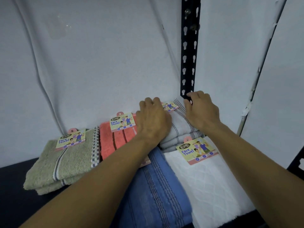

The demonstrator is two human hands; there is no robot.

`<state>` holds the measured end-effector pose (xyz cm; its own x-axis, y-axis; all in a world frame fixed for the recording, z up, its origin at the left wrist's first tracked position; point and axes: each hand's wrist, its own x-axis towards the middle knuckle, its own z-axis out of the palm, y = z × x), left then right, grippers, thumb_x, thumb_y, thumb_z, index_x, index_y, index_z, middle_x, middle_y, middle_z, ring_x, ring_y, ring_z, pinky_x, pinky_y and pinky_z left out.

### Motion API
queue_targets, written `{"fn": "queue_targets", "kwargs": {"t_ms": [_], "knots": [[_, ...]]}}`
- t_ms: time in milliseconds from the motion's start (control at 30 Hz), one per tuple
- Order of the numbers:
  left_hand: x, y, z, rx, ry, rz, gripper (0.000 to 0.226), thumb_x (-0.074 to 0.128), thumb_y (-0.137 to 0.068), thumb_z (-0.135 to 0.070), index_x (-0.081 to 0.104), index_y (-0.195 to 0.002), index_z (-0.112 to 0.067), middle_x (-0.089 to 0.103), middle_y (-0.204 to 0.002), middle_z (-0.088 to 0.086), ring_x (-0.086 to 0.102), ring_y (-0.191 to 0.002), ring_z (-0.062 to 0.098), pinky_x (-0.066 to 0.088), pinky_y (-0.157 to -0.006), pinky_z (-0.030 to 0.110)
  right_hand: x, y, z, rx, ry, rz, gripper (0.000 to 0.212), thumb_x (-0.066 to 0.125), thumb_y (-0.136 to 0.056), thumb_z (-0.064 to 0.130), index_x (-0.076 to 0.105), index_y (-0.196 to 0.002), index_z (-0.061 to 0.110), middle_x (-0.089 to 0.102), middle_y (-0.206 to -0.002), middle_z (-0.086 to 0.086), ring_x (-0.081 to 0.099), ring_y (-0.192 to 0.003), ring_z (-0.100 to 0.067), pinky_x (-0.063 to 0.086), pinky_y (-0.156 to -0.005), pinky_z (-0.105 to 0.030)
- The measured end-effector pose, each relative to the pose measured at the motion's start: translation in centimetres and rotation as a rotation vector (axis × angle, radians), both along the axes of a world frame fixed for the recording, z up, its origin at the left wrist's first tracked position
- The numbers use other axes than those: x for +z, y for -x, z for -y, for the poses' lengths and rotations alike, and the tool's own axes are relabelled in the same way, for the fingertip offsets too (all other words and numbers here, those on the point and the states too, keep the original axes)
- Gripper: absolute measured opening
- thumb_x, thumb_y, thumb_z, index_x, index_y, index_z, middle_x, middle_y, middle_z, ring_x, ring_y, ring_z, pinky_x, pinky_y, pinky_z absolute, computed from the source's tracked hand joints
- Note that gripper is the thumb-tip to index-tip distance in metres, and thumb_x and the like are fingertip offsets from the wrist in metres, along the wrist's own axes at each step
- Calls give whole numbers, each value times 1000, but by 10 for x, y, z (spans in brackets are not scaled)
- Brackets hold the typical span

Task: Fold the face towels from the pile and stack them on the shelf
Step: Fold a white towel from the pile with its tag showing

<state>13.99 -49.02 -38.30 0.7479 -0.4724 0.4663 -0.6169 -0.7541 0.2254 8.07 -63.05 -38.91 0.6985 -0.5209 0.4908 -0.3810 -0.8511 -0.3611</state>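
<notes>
Two bare hands press flat on a folded grey towel (181, 127) with thin dark stripes, which lies at the back right of a dark shelf (11, 183). The left hand (153, 121) rests palm down on the towel's left part, fingers spread wide and gripping nothing. The right hand (203, 110) lies on its right part, fingers loosely curled at the far edge, just beside a black slotted upright post (189, 51); whether it pinches the cloth cannot be told.

The grey towel sits on top of a white towel (212, 185) with a raised diamond pattern, which carries a card label (197, 150) reading "Face Towel". A blue towel (158, 186) with stitched stripes lies against the white one's left side. Further left are a coral towel (115, 139) and a green towel (59, 162) (each with the same kind of label), the two touching at a checked border.

Pale grey cloth (92, 63) hangs in folds behind the shelf, close against the towels' far edges. Bare shelf surface shows to the left of and in front of the green towel.
</notes>
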Motion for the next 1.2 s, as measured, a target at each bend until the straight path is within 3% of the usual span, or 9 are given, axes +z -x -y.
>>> {"fn": "queue_targets", "kwargs": {"t_ms": [33, 100, 167, 233, 500, 667, 833, 1000, 1200], "knots": [[1, -2, -1, -85, -57, 5, 46, 46, -98, -33, 42, -138, -10, 43, -141, 11, 36, -130, 29, 35, -101, 43, 0, 4, -1, 47, 5, 61, 40, 33, -104, 28, 46, -137, 12, 46, -140, -6, 36, -129, -23, 40, -88, -36], [-1, -6, -5, -210, -229, -57, 56, 34, -102, -38, 29, -151, -11, 23, -160, 10, 16, -148, 25, 12, -120, 49, -3, 10, -3, 157, 23, 20, 42, 29, -105, 27, 43, -141, 11, 39, -148, -3, 28, -137, -17, 34, -101, -33], [-7, -11, -9, -265, -396, -167, 61, 20, -105, -42, 13, -157, -12, 4, -165, 8, -3, -152, 21, -2, -121, 54, -14, 13, -4, 251, -8, -188, 49, 22, -105, 33, 27, -151, 14, 19, -159, 5, 9, -146, -7, 17, -113, -27], [-14, -16, -14, -264, -484, -268, 64, 9, -104, -48, 1, -158, -15, -5, -166, 5, -9, -152, 19, -6, -120, 55, -23, 13, -4, 285, -101, -334, 53, 16, -105, 41, 13, -154, 21, 2, -161, 14, -5, -145, 0, 4, -115, -24], [-16, -23, -7, -214, -550, -396, 66, 4, -103, -52, -12, -156, -17, -18, -164, -1, -19, -150, 16, -11, -118, 58, -31, 1, 1, 281, -121, -449, 54, 12, -104, 43, 2, -154, 24, -10, -160, 16, -12, -144, 1, 2, -120, -31], [-6, -20, -13, -249, -490, -379, 67, 6, -102, -55, -4, -158, -19, -10, -165, 0, -12, -151, 19, -6, -119, 58, -24, 5, 0, 281, -37, -489, 55, 13, -105, 40, 7, -155, 18, -5, -162, 8, -9, -147, -6, 4, -120, -32], [20, -14, -56, -321, -257, -162, 58, 28, -105, -42, 17, -156, -17, 14, -164, 5, 4, -152, 20, 5, -122, 51, -1, 11, -17, 225, 273, -319, 49, 23, -105, 33, 37, -145, 9, 30, -156, -6, 12, -147, -20, 14, -117, -33], [34, -3, -153, -273, -105, -74, 57, 46, -101, -28, 27, -154, -15, 32, -157, 7, 24, -145, 22, 17, -119, 33, 27, -3, -101, 427, 90, -126, 46, 28, -105, 32, 41, -144, 11, 33, -155, -3, 12, -146, -13, 5, -116, -23], [24, 1, -314, -28, -98, -66, 54, 48, -100, -29, 33, -151, -18, 40, -153, 3, 32, -140, 18, 24, -111, 25, 32, -34, -244, 679, 10, -135, 46, 41, -101, 30, 38, -146, 20, 34, -154, -2, 22, -144, -12, 23, -114, -30]]}}
